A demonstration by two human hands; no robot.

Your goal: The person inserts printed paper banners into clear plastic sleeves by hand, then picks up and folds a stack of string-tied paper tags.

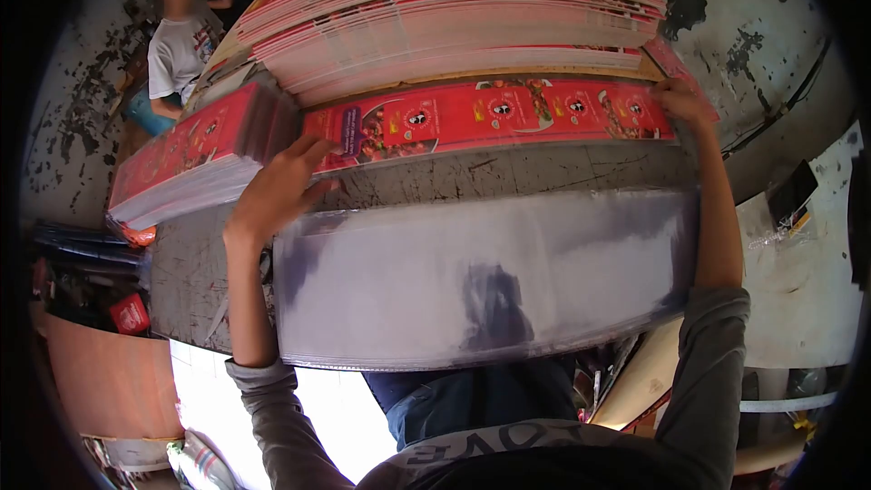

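Observation:
A long red printed sheet (pixel 472 118) lies across the far part of the scratched worktable (pixel 426 174). At its right end my right hand (pixel 682 104) has its fingers closed on the edge. Near the sheet's left end is my left hand (pixel 281 183), slightly blurred, fingers apart, with nothing visible in it. A stack of long clear plastic sleeves (pixel 408 281) lies on the near side of the table, between my forearms, its surface shiny with reflections.
Tall stacks of red printed sheets (pixel 454 23) stand behind the long sheet. A pile of wrapped red sheets (pixel 195 154) sits at the left. Beyond it, at the upper left, is a person (pixel 181 41) in a white shirt. A wall runs along the right.

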